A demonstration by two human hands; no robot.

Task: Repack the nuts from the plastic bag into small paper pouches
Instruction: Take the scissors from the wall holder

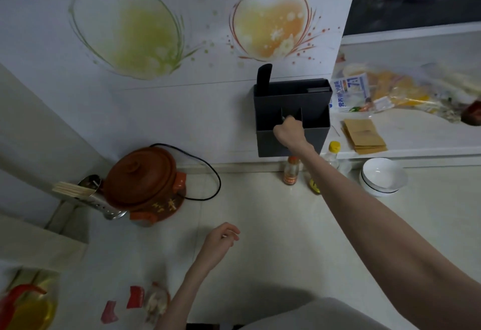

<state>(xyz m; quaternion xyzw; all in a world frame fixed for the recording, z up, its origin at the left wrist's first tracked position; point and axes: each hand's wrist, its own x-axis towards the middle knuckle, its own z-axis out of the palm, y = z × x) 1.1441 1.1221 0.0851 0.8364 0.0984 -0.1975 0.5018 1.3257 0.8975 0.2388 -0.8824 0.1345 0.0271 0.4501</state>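
The right hand [289, 130] reached into a wall box [292, 131], fingers curled on something unclear; thin, floppy paper pouches [363, 135], best pinched by an edge, lay just right.

Blue-white packet [350, 92] — "7" (rest unclear).

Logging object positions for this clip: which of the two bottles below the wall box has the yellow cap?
The right bottle, partly behind the forearm, has the yellow cap; the left bottle has an orange-red cap and label.
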